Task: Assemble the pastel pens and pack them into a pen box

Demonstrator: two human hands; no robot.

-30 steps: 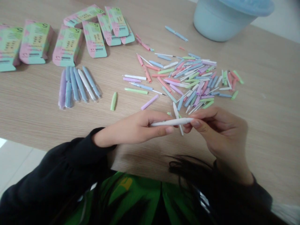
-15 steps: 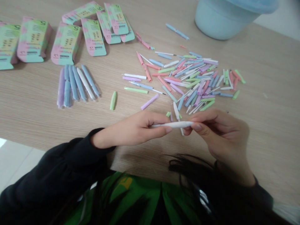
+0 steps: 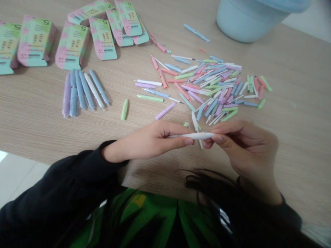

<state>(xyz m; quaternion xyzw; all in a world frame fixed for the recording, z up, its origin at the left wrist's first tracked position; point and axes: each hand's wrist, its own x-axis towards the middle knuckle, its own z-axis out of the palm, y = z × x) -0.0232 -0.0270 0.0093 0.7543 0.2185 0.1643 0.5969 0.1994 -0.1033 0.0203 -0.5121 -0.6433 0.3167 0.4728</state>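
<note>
Number 5 (image 3: 47, 22) on several pastel boxes (image 3: 33, 59), their other lettering (image 3: 40, 40) too blurred to read

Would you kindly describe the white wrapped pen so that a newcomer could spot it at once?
Find the pastel boxes at the upper left. Just below lies a row of wrapped pens. The white pen is second from the right, the only one not blue or purple.

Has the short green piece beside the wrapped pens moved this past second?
No: the green piece keeps its place against the wrapped pens; only the view shifted slightly.
</note>
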